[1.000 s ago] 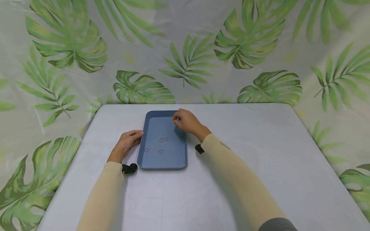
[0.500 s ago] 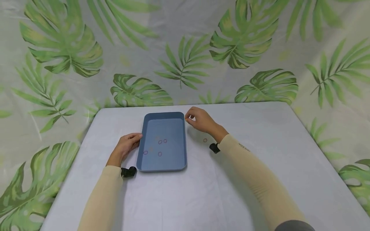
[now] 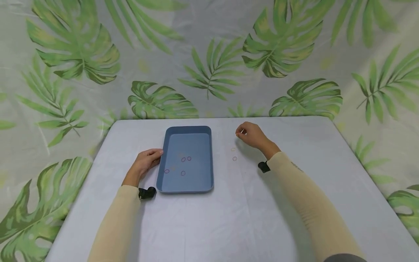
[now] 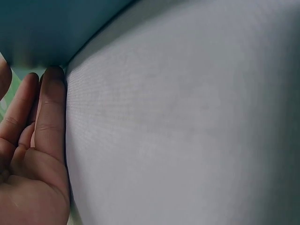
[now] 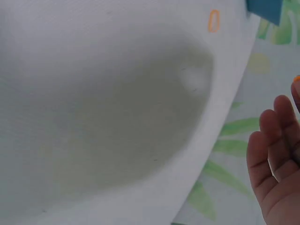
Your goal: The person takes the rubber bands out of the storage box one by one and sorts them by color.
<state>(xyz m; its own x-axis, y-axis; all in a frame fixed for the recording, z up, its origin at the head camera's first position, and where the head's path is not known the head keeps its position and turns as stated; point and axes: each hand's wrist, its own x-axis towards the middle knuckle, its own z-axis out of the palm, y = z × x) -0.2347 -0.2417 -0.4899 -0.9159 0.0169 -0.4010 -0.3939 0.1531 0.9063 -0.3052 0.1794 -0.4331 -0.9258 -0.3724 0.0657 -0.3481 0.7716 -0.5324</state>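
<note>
Right hand (image 3: 253, 135): thumb and forefinger brought together at the tips, pinching a small orange item (image 5: 296, 78), of which only a sliver shows; the remaining fingers are loosely extended. It appears raised over the table (image 3: 209, 225), its shadow cast beneath, well apart from the tray on the right side. Left hand (image 3: 146, 159): fingers straight, tips against the outer wall of the blue tray (image 3: 199, 178), thumb at the left rim; firmness of contact cannot be told. Governing relation: the pinched item lies to the right of the tray, towards its far end, and near two loops resting on the table between tray and right hand. Of these, the orange loop (image 3: 233, 149) lies nearer the fingertips, slightly left of them and closer to the person; the reddish loop (image 3: 234, 158) lies closer to the person again, making a short row that runs towards the person, roughly parallel to the tray's long axis. The right hand is the nearer to both. Within the tray, four purple loops (image 3: 183, 173) lie flat, apart or just beside one another, with fainter orange loops (image 3: 173, 168) among them, their outlines indistinct.
</note>
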